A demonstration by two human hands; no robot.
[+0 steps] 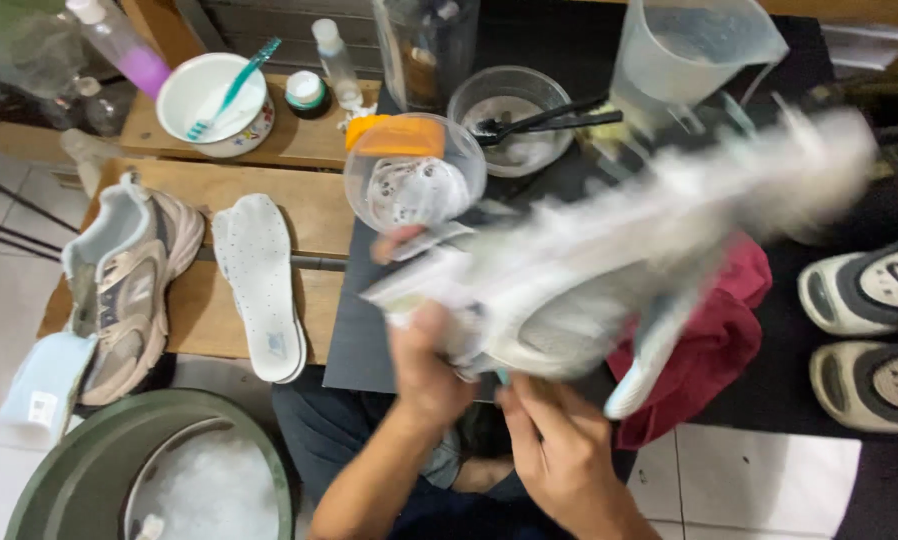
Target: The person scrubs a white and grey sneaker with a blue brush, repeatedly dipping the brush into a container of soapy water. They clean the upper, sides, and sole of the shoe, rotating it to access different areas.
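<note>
A white and pale grey sneaker (609,250) is held up over the dark mat (369,340), blurred by motion, its far end pointing up to the right. My left hand (424,365) grips the near end of the sneaker, thumb over its edge. My right hand (559,440) is below the sneaker's underside, fingers touching it. A brush handle tip seems to show between the hands, too blurred to be sure.
A second sneaker (124,290) and a white insole (259,285) lie on the wooden bench at left. Behind are a white bowl with a toothbrush (214,100), clear bowls (414,175), a measuring jug (689,50). A red cloth (709,360), two slides (869,330) and a green tub of foam (159,480) lie around.
</note>
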